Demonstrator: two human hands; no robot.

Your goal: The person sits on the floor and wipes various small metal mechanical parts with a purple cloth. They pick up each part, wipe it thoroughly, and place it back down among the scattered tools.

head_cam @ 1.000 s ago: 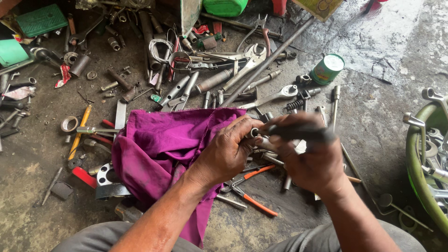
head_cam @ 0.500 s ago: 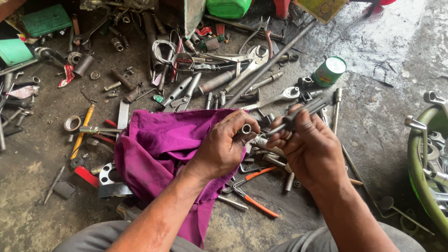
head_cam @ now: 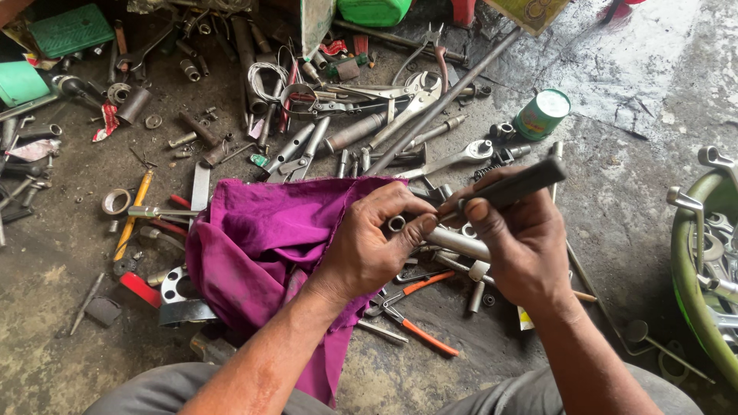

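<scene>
While the left hand (head_cam: 373, 246) pinches a small metal socket (head_cam: 397, 224) over the purple cloth (head_cam: 261, 238), the right hand (head_cam: 519, 242) grips a dark bar (head_cam: 516, 185), its long axis slanting down-left, tip just beside the socket's open mouth

I count one purple cloth (head_cam: 261, 246) on the floor (head_cam: 638, 84), draped under my left hand (head_cam: 369, 250). One green round tin (head_cam: 542, 114) stands toward the floor's far right. One orange-handled pair of pliers (head_cam: 411, 307) lies near me. My two hands hold one small socket (head_cam: 397, 224) and one dark bar tool (head_cam: 515, 187). One green tub (head_cam: 688, 284) sits at the right edge.
</scene>
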